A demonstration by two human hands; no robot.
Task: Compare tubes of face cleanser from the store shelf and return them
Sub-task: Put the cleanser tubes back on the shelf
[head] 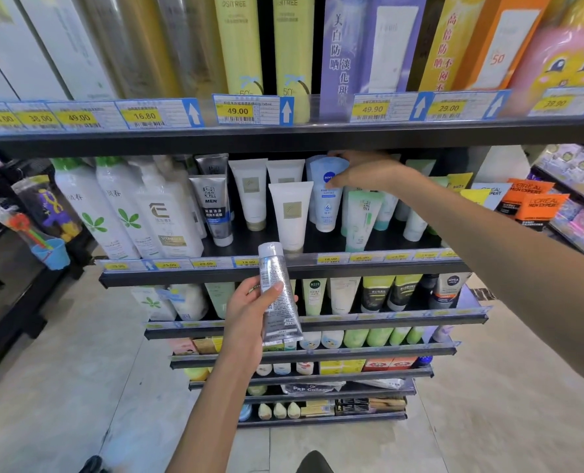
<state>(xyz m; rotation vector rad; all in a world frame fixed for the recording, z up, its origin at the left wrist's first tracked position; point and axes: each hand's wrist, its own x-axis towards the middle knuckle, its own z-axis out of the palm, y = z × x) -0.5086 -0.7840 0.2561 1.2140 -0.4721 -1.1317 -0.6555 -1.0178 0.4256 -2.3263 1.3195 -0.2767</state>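
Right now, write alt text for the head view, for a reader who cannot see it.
A person's left hand holds a silver tube in front of a store shelf, while the right hand grips a pale blue Nivea tube standing among other cleanser tubes. Yellow price tags line the shelf edges.

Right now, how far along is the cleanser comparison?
About midway. Done: one silver-grey tube is off the shelf, gripped in the left hand with its printed back facing the camera. In hand: the right hand pinches the top of the blue Nivea tube, which is still in its row. Left: comparing the two, then returning both.
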